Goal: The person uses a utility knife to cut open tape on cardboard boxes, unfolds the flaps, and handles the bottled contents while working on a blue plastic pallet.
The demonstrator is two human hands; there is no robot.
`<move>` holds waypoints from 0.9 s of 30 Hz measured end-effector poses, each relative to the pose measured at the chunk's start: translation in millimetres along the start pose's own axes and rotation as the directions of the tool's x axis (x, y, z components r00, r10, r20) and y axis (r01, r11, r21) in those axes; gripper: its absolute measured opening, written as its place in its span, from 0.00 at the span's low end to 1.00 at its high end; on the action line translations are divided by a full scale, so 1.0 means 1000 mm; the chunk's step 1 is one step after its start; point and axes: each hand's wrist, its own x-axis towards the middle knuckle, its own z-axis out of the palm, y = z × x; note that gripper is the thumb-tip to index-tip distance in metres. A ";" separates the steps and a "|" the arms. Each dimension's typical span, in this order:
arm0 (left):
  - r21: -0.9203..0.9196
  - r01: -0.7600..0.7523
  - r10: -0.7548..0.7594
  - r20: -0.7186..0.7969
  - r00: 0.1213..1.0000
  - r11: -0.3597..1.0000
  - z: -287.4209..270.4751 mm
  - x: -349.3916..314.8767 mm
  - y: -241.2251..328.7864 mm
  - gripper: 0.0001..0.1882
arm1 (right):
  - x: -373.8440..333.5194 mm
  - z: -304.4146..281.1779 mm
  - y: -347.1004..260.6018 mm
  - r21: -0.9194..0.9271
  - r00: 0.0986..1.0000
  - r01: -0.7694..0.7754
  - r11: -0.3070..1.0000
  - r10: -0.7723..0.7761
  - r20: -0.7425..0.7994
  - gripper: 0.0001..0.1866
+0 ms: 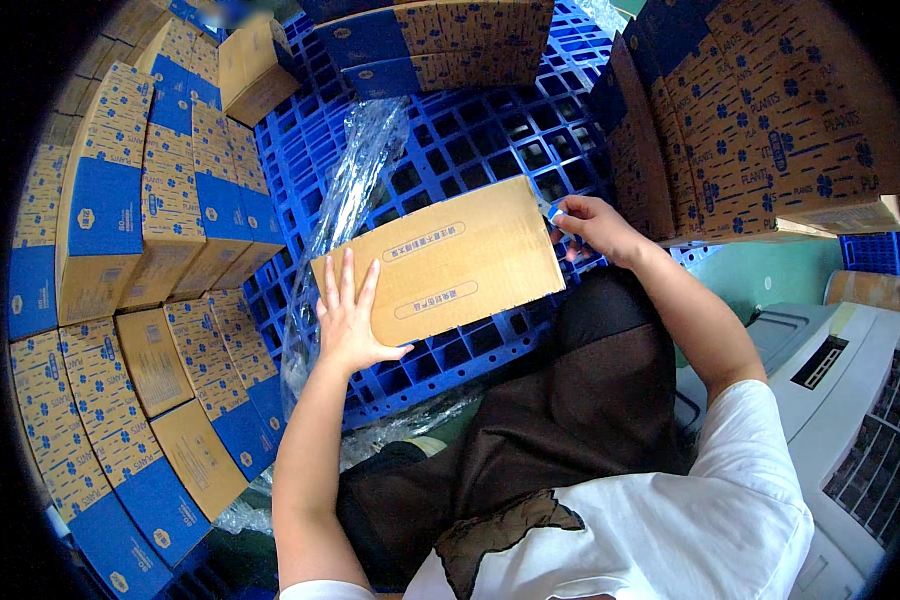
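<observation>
A plain brown cardboard box (460, 262) lies before me on the blue plastic pallet (440, 365), with printed outlines on its upper face. Flat on its left end rests my left hand (352, 322), fingers spread and thumb out along the near edge. My right hand (598, 230) is closed at the box's right end, just beside the far corner. Pinched between its fingertips is a small blue object (556, 212), mostly hidden, whose kind I cannot make out.
Stacked brown-and-blue cartons (175, 220) rise at the left. More cartons stand at the far side (450, 40) and at the right (760, 120). Clear plastic wrap (355, 175) trails across the pallet. A grey machine housing (820, 370) stands at the lower right.
</observation>
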 end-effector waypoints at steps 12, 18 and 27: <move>-0.005 0.018 -0.018 0.011 1.000 1.000 0.000 0.000 0.000 0.68 | -0.019 -0.015 -0.026 -0.630 0.905 0.228 0.742 -0.401 -0.144 0.05; 0.006 0.012 -0.012 -0.009 1.000 1.000 0.000 0.000 0.002 0.68 | -0.013 0.001 -0.019 -0.897 0.768 0.394 0.199 -0.608 0.202 0.04; -0.017 -0.007 0.007 -0.043 0.999 1.000 0.002 -0.002 0.000 0.68 | -0.021 0.008 -0.021 -0.946 0.718 0.308 -0.098 -0.629 0.299 0.10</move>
